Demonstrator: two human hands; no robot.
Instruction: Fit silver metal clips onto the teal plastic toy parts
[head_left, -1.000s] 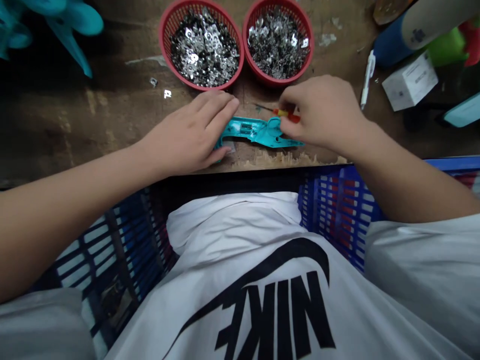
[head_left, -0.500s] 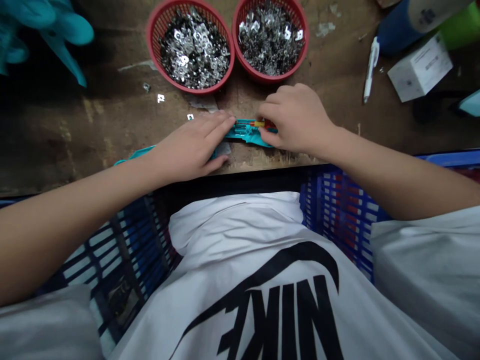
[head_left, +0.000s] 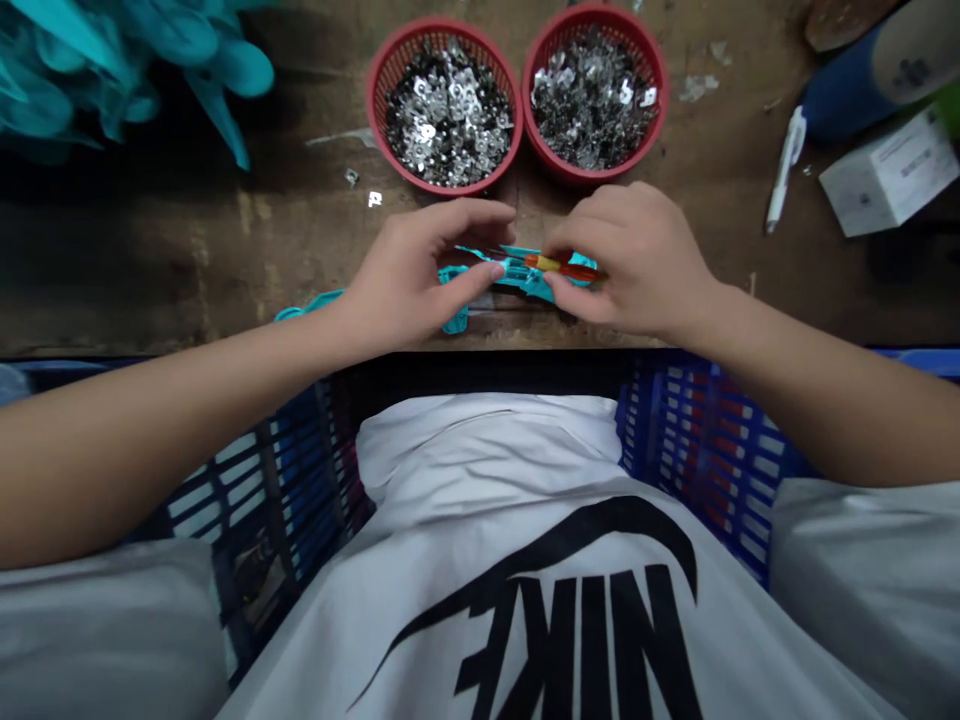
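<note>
A turquoise plastic part (head_left: 517, 275) lies near the table's front edge, partly covered by both hands. My right hand (head_left: 630, 255) is closed around the red-and-yellow handle of a small screwdriver (head_left: 551, 264). Its thin metal shaft points left, over the part and toward my left palm. My left hand (head_left: 420, 262) arches over the part's left side, thumb and fingers apart. The left thumb tip rests at or just above the part; contact is unclear. More turquoise plastic (head_left: 311, 305) shows behind the left forearm.
Two red baskets (head_left: 444, 185) (head_left: 600, 172) full of small metal clips stand beyond my hands. Turquoise plastic pieces (head_left: 172, 60) are heaped at far left. Loose clips (head_left: 375, 199), a white pen (head_left: 786, 170), a white box (head_left: 889, 175) and a blue bottle (head_left: 844, 85) are on the table. Blue crates (head_left: 690, 440) flank my lap.
My left hand has lifted off its flat position on the part, and its thumb and fingers have spread apart. The screwdriver shows more clearly in my right hand. The view has shifted.
</note>
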